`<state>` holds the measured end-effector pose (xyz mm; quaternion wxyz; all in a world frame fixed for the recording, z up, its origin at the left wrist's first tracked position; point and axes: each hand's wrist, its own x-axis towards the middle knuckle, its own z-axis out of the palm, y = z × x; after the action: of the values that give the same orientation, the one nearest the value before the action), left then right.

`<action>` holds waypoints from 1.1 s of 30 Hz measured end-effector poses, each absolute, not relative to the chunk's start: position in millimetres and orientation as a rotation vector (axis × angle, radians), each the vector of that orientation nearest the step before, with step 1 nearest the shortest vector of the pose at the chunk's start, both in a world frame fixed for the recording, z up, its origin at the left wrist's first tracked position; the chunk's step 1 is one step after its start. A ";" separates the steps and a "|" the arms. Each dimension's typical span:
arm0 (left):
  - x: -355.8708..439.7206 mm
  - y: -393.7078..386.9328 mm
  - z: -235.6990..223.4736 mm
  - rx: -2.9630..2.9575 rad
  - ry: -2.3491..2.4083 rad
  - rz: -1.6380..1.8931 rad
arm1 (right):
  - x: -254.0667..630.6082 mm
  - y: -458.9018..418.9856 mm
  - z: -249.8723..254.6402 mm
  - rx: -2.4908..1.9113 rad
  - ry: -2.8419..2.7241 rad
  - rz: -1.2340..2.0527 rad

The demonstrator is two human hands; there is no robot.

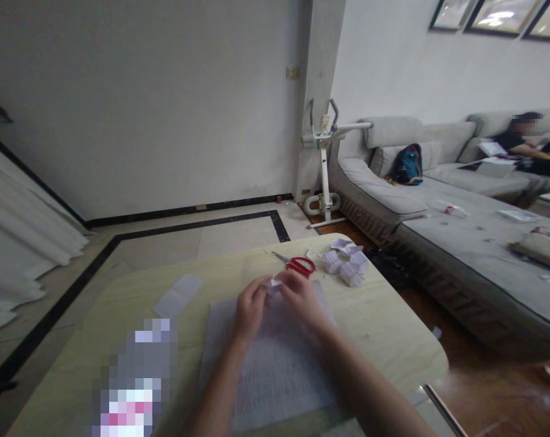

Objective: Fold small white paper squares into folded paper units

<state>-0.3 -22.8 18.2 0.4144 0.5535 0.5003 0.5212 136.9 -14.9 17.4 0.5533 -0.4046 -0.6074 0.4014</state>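
Observation:
Between the fingertips of my left hand (251,306) and my right hand (304,297) is a small folded piece of white paper (273,282), partly hidden by the fingers. Both hands are closed on it, above a large printed sheet (275,370) lying on the table. Just beyond my right hand lie red-handled scissors (301,266), blades pointing left. Several folded white paper shapes (352,274) sit in a cluster to the right of the scissors. A creased flat paper piece (179,294) rests to the left of the printed sheet.
The pale table (393,340) has rounded corners. A blurred-out object (133,376) lies at its left. Beyond the right edge stand a grey sofa (466,255) with a backpack (409,165) and a seated person (524,145). An exercise machine (324,164) stands by the wall.

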 end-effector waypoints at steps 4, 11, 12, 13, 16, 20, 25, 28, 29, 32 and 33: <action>-1.9 -22.1 16.0 1.416 1.284 1.307 | 138.1 -16.2 19.7 -0.995 -1.442 0.979; -4.5 -20.1 9.6 1.596 1.255 1.366 | 137.8 -16.8 20.7 -0.967 -1.377 1.112; -4.5 -20.8 9.8 1.598 1.243 1.354 | 137.8 -16.4 20.1 -0.972 -1.370 1.104; -4.3 -21.5 10.2 1.589 1.227 1.340 | 137.7 -15.9 19.2 -0.979 -1.363 1.094; -3.2 -23.1 10.9 1.534 1.185 1.315 | 137.5 -14.4 16.1 -1.003 -1.356 1.070; -0.8 -21.7 9.6 1.513 1.227 1.331 | 136.8 -13.7 13.6 -1.016 -1.393 1.022; 0.5 -19.6 10.0 1.415 1.254 1.401 | 136.7 -16.1 17.9 -1.092 -1.475 0.761; -0.1 -19.3 10.2 1.401 1.311 1.429 | 136.1 -17.5 20.8 -1.075 -1.563 0.717; -0.3 -19.2 9.5 1.412 1.332 1.439 | 135.5 -17.7 20.9 -1.085 -1.575 0.721; -0.3 -19.0 5.9 1.455 1.327 1.418 | 133.9 -16.9 18.7 -1.149 -1.558 0.731; -0.2 -19.0 4.5 1.464 1.305 1.394 | 133.6 -16.2 17.2 -1.168 -1.550 0.734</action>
<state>-0.2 -19.0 4.5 0.3595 0.5678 0.5061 0.5406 133.6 -16.2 17.2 0.5084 -0.4846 -0.6434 0.3045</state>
